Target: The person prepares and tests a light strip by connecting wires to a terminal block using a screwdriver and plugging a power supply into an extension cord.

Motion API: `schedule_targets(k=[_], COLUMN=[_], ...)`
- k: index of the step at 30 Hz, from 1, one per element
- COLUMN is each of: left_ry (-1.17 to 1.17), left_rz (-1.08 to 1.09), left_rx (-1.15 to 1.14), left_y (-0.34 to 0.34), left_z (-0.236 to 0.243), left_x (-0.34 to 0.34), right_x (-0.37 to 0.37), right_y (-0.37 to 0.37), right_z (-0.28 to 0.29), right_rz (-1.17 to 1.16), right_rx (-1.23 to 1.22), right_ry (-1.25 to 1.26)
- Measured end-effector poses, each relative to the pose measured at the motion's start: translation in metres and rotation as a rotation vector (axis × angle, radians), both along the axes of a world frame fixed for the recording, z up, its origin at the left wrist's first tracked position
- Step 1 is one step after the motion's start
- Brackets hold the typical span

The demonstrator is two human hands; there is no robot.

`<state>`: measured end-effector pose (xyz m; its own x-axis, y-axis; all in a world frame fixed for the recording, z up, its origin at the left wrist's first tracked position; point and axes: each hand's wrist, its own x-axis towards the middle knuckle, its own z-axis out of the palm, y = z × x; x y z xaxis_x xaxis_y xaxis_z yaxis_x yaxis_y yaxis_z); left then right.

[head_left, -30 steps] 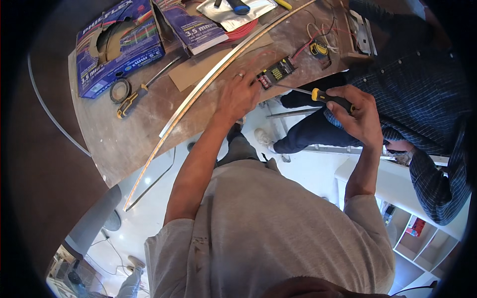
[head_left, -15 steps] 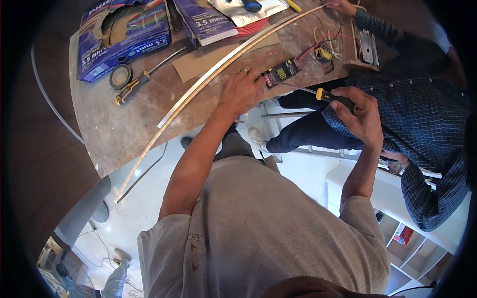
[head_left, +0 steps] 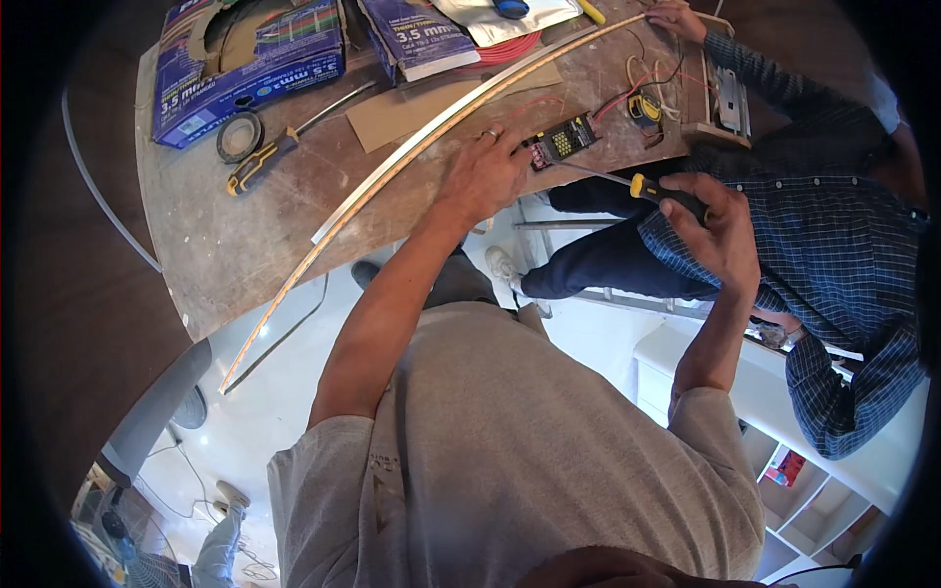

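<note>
In my right hand (head_left: pixel 720 227) is a screwdriver (head_left: pixel 669 192) with a yellow and black handle, the fingers wrapped round it. Its thin shaft points left, the end close to the terminal end of a small black power supply (head_left: pixel 565 143) with a yellowish perforated top. My left hand (head_left: pixel 487 174) rests on the table edge, fingertips drawn together at that same terminal end. What they pinch is hidden. Red and dark wires (head_left: pixel 618 99) run from the far end of the power supply. Beyond my left hand lies a long white strip (head_left: pixel 423 131) with a lit, thin LED strip (head_left: pixel 343 227) alongside.
Another person's hand (head_left: pixel 676 18) touches the far end of the strip. On the worn table (head_left: pixel 211 274) are a second screwdriver (head_left: pixel 263 163), a tape roll (head_left: pixel 239 136), blue cartons (head_left: pixel 265 88), cardboard (head_left: pixel 377 124), a tape measure (head_left: pixel 644 110) and a wooden box (head_left: pixel 714 132).
The whole view has shifted slightly. Both hands keep nearly the same pose, with the screwdriver still at the power supply's terminal end.
</note>
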<state>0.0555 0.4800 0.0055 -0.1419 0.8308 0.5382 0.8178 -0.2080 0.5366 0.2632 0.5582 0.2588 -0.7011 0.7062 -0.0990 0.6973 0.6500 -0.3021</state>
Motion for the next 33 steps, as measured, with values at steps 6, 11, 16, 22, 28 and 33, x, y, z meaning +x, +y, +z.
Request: schedule_targets(k=[6, 11, 16, 22, 28, 33], left_ry=[-0.027, -0.05, -0.072, -0.031, -0.037, -0.027], left_rz=[-0.007, -0.011, -0.03, -0.013, -0.013, -0.002], left_rx=[0.038, 0.033, 0.002, -0.046, -0.059, 0.014], left_y=[0.002, 0.004, 0.002, -0.001, -0.002, 0.004], left_z=[-0.004, 0.0, 0.001, 0.002, 0.003, -0.001], left_x=[0.0, -0.002, -0.001, -0.001, 0.0, 0.001], right_x=[-0.035, -0.061, -0.062, -0.059, -0.053, -0.051], right_y=[0.021, 0.023, 0.02, 0.019, 0.022, 0.029], right_z=[0.017, 0.012, 0.014, 0.009, 0.01, 0.009], right_rz=[0.428, 0.534, 0.534, 0.439, 0.54, 0.49], right_rx=[0.264, 0.246, 0.227, 0.271, 0.245, 0.176], right_ry=[-0.083, 0.006, 0.08, 0.041, 0.101, 0.134])
